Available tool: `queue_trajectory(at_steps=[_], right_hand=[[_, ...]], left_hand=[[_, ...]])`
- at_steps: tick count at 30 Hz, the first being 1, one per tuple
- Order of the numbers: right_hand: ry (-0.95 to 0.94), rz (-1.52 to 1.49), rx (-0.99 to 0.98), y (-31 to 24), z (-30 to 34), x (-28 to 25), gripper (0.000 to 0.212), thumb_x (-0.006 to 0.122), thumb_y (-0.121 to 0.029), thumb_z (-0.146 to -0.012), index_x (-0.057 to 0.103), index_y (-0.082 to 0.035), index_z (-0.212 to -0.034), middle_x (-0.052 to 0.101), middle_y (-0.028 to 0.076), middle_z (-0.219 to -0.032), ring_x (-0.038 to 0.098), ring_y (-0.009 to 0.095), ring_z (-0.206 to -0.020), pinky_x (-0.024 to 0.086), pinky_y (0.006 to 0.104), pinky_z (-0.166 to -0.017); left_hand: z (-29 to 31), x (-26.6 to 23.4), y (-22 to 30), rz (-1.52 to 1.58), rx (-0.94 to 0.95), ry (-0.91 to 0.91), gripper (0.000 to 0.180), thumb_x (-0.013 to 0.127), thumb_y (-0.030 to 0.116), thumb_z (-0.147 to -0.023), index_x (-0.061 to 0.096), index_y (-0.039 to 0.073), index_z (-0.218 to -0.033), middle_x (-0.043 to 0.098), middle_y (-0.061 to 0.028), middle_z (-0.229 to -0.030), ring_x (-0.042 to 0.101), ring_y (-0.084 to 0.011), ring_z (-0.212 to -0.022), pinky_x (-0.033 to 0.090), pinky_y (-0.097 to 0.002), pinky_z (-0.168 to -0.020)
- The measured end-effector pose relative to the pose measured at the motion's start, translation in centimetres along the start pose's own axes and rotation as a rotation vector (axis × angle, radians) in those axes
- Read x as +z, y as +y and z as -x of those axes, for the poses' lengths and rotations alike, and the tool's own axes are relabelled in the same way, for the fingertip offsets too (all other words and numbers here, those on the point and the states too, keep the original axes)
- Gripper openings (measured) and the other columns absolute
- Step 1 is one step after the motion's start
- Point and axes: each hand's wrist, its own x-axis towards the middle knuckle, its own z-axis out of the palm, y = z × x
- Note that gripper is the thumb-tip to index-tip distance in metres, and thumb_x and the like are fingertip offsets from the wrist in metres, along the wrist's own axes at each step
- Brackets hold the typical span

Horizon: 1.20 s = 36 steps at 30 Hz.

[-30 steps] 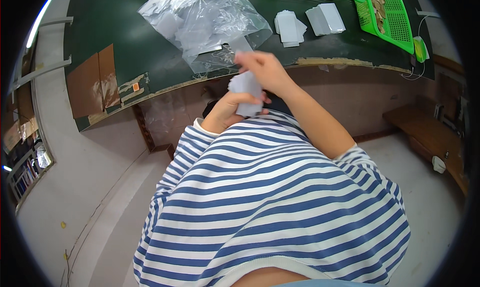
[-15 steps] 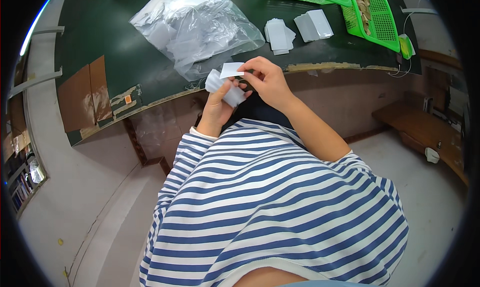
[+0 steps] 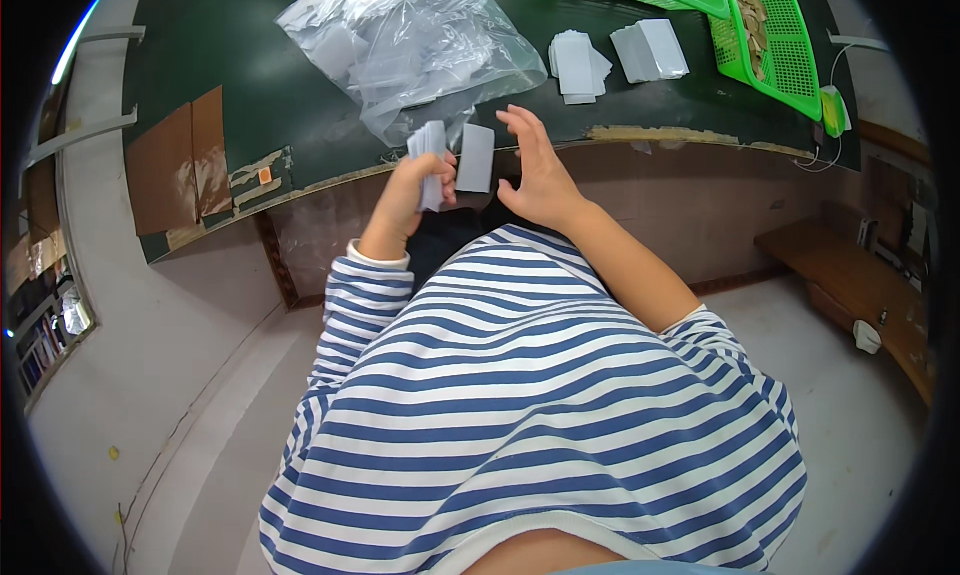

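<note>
Your counter (image 3: 215, 50) has open room at upper left; near its worn edge (image 3: 660, 134), your left hand (image 3: 408, 189) grips pale cards (image 3: 431, 143), your right hand (image 3: 545, 187) spreads wide.

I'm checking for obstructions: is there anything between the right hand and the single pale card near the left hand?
Nothing visible: only a gap separates the open right hand from the single pale card. The left hand, gripping a stack of pale cards, is on the card's other side; whether it touches that card is unclear.
</note>
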Motion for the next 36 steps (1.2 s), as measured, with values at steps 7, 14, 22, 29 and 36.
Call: queue_trajectory(at_steps=[7,14,22,29,36], right_hand=[[-0.008,0.383,-0.091,-0.3,1.6,2.8,0.081,0.084,-0.009,-0.07,0.048,-0.01,-0.143,0.044,0.019,-0.143,0.052,0.037,-0.128,0.048,0.0428,-0.102],[0.085,-0.047,0.036,4.7,1.0,3.2,0.011,0.069,-0.008,-0.09,0.075,-0.003,-0.098,0.074,0.015,-0.098,0.071,0.027,-0.089,0.056,0.041,-0.08],[0.225,-0.721,0.737,7.9,1.0,0.0,0.022,0.076,-0.014,-0.095,0.075,0.005,-0.105,0.075,0.009,-0.094,0.069,0.013,-0.078,0.055,0.0268,-0.071],[0.293,0.22,0.013,5.6,1.3,1.0,0.012,0.074,-0.008,-0.089,0.079,-0.002,-0.098,0.076,0.015,-0.09,0.071,0.023,-0.077,0.053,0.0317,-0.071],[0.479,-0.682,0.662,7.1,3.1,1.9,0.02,0.076,-0.009,-0.093,0.077,0.007,-0.104,0.077,0.011,-0.093,0.073,0.019,-0.079,0.058,0.0282,-0.074]], left_hand=[[0.2,0.7,-4.3,0.663,-0.145,-0.084,0.029,0.055,0.024,-0.082,0.054,0.002,-0.102,0.053,-0.0074,-0.079,0.051,-0.0223,-0.072,0.045,-0.0365,-0.068],[0.9,-0.9,-6.6,0.761,-0.051,-0.172,0.038,0.059,0.025,-0.075,0.052,0.002,-0.104,0.046,-0.0075,-0.081,0.044,-0.0217,-0.074,0.04,-0.0364,-0.072],[4.9,0.6,-1.6,-0.147,0.081,-0.322,0.057,0.083,0.015,-0.072,0.058,0.0,-0.121,0.061,-0.0068,-0.098,0.058,-0.0138,-0.093,0.046,-0.0285,-0.088],[-8.6,4.9,3.0,-0.961,0.266,-0.008,0.07,0.084,0.025,-0.074,0.059,-0.001,-0.134,0.068,-0.0146,-0.117,0.063,-0.023,-0.106,0.05,-0.0355,-0.093],[-12.8,-0.8,1.7,-1.052,0.397,0.063,0.062,0.077,0.026,-0.073,0.063,0.004,-0.129,0.067,-0.0209,-0.124,0.061,-0.0333,-0.118,0.046,-0.0411,-0.102]])
